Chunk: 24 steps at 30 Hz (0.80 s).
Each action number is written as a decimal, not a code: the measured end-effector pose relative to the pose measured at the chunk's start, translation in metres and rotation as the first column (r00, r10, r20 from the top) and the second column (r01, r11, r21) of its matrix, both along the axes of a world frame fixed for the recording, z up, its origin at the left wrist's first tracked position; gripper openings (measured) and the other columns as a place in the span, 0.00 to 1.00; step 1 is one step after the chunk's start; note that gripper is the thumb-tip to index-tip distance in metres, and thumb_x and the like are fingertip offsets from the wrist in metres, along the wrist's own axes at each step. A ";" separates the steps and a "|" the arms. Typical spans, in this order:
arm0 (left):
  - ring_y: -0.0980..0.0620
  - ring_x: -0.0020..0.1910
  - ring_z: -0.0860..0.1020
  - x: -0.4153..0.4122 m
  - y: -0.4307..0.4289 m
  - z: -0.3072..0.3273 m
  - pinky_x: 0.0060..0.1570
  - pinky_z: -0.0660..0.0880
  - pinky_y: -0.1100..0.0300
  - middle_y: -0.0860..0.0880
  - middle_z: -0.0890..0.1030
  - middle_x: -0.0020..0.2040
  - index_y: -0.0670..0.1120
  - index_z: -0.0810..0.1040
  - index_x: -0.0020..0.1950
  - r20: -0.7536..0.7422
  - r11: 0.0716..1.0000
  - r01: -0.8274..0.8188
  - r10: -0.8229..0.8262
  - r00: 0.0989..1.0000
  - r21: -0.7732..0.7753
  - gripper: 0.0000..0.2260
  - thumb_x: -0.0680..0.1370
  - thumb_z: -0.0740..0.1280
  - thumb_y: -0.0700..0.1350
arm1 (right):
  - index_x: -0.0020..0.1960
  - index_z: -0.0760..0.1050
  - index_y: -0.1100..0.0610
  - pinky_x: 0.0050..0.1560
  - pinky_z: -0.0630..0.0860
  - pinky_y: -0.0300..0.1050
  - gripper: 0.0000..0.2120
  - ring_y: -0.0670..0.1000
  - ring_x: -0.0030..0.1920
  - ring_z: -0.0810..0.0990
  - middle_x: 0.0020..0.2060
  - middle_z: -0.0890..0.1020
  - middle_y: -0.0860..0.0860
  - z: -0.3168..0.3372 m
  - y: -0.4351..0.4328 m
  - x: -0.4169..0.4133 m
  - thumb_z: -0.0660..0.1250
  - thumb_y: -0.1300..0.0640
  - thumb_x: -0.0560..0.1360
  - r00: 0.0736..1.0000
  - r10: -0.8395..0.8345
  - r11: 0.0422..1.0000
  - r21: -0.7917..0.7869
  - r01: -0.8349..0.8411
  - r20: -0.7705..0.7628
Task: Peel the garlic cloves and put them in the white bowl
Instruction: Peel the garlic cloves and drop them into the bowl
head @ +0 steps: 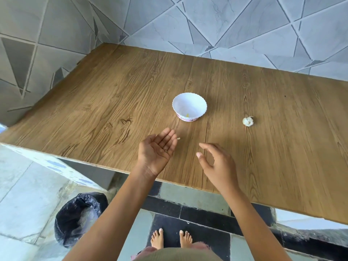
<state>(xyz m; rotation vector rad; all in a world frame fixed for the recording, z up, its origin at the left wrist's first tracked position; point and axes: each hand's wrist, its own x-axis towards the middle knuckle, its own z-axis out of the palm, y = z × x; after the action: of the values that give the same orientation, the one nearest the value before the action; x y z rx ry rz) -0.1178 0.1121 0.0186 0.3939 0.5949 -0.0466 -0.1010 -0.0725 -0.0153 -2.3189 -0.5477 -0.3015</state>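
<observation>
Garlic bulb [248, 121], whole and unpeeled, lying on the wooden table [113, 87] to the right of the white bowl [190, 103] and well apart from it. The bowl stands upright near the middle of the table; it has a scalloped rim and a pink pattern round its base. Inside, low on the near wall, is a small yellow speck [187, 115], too small to identify.

Nearer the person, the left hand [157, 147] is turned palm up above the table, fingers straight and held together, lightly cupped. A few dark specks lie in the palm; what they are cannot be told. A pale fragment [178, 138] shows just beside the fingertips of this hand.

The right hand [216, 162] hovers to the right of the left hand, apart from it, fingers loosely spread and thumb set off from the index finger; it grips nothing.

Below the table's near edge: two bare feet [157, 239] on a tiled floor, and at lower left a bin with a black liner [79, 217]. Grey tiles with a triangular pattern cover the wall [226, 21] behind the table.
</observation>
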 end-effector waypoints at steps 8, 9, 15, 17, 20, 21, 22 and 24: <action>0.43 0.53 0.79 -0.043 0.023 0.003 0.58 0.73 0.53 0.39 0.82 0.49 0.36 0.78 0.52 0.011 0.973 -0.226 0.226 0.974 0.044 0.18 0.80 0.52 0.44 | 0.58 0.78 0.57 0.52 0.76 0.49 0.19 0.51 0.52 0.80 0.51 0.83 0.50 0.004 0.053 0.000 0.60 0.48 0.74 0.966 0.259 0.963 0.079 -0.257 -0.012; 0.43 0.53 0.79 -0.049 0.028 0.003 0.58 0.73 0.53 0.39 0.82 0.50 0.36 0.78 0.52 0.012 0.966 -0.254 0.253 0.967 0.043 0.18 0.80 0.52 0.44 | 0.58 0.78 0.58 0.53 0.76 0.49 0.19 0.52 0.51 0.80 0.51 0.83 0.50 0.005 0.061 -0.001 0.60 0.48 0.74 0.957 0.289 0.953 0.093 -0.287 -0.008; 0.42 0.53 0.79 -0.103 0.083 0.006 0.58 0.74 0.53 0.38 0.81 0.51 0.35 0.78 0.52 0.005 0.869 -0.491 0.492 0.871 0.064 0.16 0.79 0.53 0.43 | 0.58 0.78 0.58 0.53 0.75 0.46 0.20 0.50 0.53 0.80 0.52 0.82 0.50 0.011 0.139 -0.025 0.59 0.48 0.74 0.850 0.527 0.844 0.113 -0.524 0.008; 0.43 0.53 0.79 -0.126 0.106 0.003 0.59 0.73 0.53 0.38 0.81 0.52 0.35 0.78 0.53 0.008 0.823 -0.564 0.565 0.825 0.061 0.16 0.79 0.54 0.42 | 0.59 0.78 0.57 0.54 0.75 0.44 0.20 0.49 0.53 0.80 0.53 0.82 0.50 0.010 0.172 -0.038 0.59 0.47 0.74 0.796 0.605 0.792 0.102 -0.602 0.005; 0.43 0.52 0.79 -0.158 0.143 -0.005 0.60 0.73 0.53 0.38 0.81 0.51 0.35 0.79 0.52 0.011 0.768 -0.639 0.639 0.769 0.051 0.17 0.79 0.54 0.42 | 0.58 0.78 0.58 0.53 0.73 0.40 0.20 0.50 0.52 0.80 0.53 0.83 0.50 0.005 0.221 -0.060 0.59 0.48 0.74 0.731 0.682 0.727 0.092 -0.680 0.011; 0.43 0.51 0.80 -0.170 0.157 -0.010 0.59 0.74 0.53 0.38 0.82 0.50 0.35 0.80 0.51 0.012 0.749 -0.660 0.661 0.751 0.048 0.17 0.79 0.54 0.42 | 0.58 0.79 0.58 0.53 0.72 0.39 0.19 0.50 0.52 0.80 0.53 0.83 0.50 0.002 0.239 -0.069 0.60 0.49 0.74 0.714 0.700 0.711 0.090 -0.698 0.012; 0.43 0.51 0.80 -0.182 0.174 -0.016 0.57 0.75 0.53 0.38 0.82 0.50 0.35 0.81 0.49 0.009 0.735 -0.677 0.677 0.736 0.040 0.18 0.78 0.54 0.42 | 0.58 0.79 0.58 0.53 0.71 0.38 0.17 0.50 0.52 0.80 0.52 0.83 0.51 -0.003 0.258 -0.079 0.62 0.50 0.74 0.700 0.714 0.697 0.086 -0.711 0.008; 0.43 0.51 0.80 -0.202 0.206 -0.029 0.53 0.77 0.52 0.38 0.82 0.50 0.35 0.82 0.48 -0.009 0.719 -0.694 0.695 0.719 0.035 0.18 0.78 0.55 0.42 | 0.57 0.79 0.58 0.54 0.71 0.37 0.15 0.50 0.52 0.80 0.52 0.83 0.51 -0.013 0.292 -0.097 0.65 0.54 0.73 0.684 0.729 0.683 0.073 -0.727 -0.013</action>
<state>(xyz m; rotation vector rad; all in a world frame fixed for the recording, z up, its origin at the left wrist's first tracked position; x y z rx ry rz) -0.3199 0.3182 -0.0102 0.1736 0.7365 0.6938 -0.1982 0.2200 -0.0287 -1.8435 -1.3630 0.1205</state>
